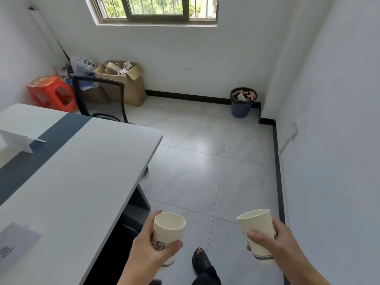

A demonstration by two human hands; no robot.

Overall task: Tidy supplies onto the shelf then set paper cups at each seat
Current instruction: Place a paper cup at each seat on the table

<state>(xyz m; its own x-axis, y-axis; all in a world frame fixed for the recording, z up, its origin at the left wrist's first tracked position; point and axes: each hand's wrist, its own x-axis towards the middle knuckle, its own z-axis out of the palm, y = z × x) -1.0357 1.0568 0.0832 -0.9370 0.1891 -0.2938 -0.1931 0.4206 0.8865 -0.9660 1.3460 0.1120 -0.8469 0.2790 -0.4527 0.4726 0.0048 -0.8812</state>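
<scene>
My left hand (pixel 151 247) grips a short stack of white paper cups (pixel 167 231), held upright at the bottom middle, just past the table's near right corner. My right hand (pixel 273 241) holds a single white paper cup (pixel 257 227) with a grey band at its base, tilted a little to the left, above the floor. The long white table (pixel 98 161) with a dark grey centre stripe fills the left side. A black mesh office chair (pixel 98 95) stands at the table's far end.
A folded white card (pixel 18 140) and a grey sheet (pixel 14 245) lie on the table. A red plastic stool (pixel 49 91), cardboard boxes (pixel 123 81) and a blue waste basket (pixel 242 101) line the far wall. Grey tiled floor spreads right of the table. My foot (pixel 202 262) shows below.
</scene>
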